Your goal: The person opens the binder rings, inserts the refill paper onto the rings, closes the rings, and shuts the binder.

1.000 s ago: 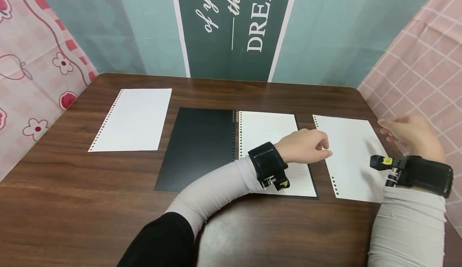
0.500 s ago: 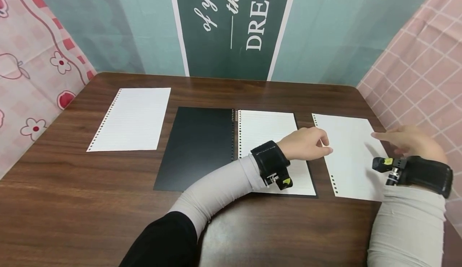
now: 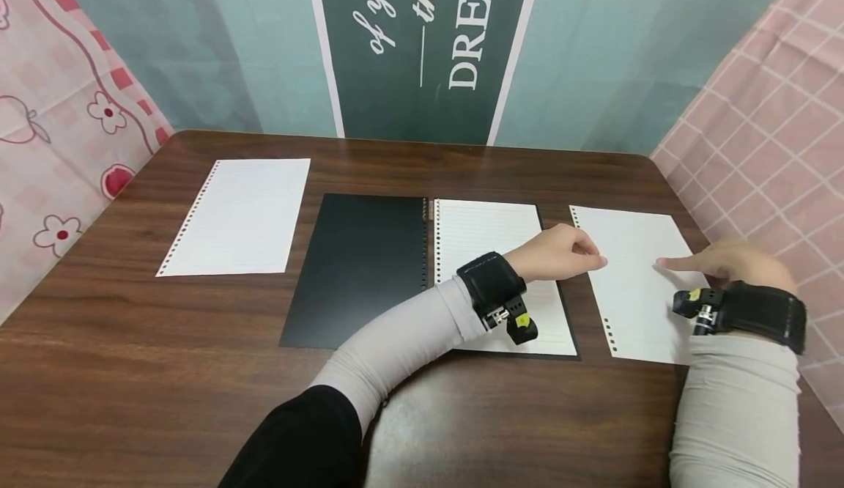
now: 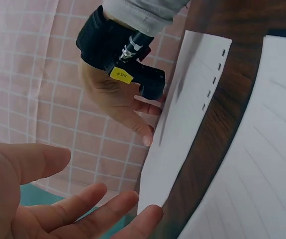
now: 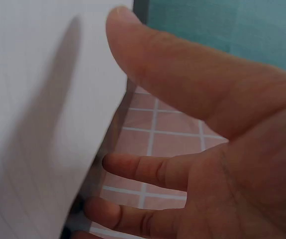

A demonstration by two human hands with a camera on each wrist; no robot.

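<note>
a dark wooden bench (image 3: 165, 371) carries everything. at its middle lies an open black binder (image 3: 359, 268) with a lined page (image 3: 491, 242) on its right half. a loose punched sheet (image 3: 237, 217) lies well apart at the far left. another loose sheet (image 3: 636, 290) lies just right of the binder, near the bench's right edge. the left hand (image 3: 560, 253) hovers at this sheet's punched left edge, fingers loosely extended and holding nothing. the right hand (image 3: 732, 264) is at the sheet's right edge, thumb (image 5: 182, 74) on top, fingers (image 5: 147, 172) under the lifted edge, pinching it.
</note>
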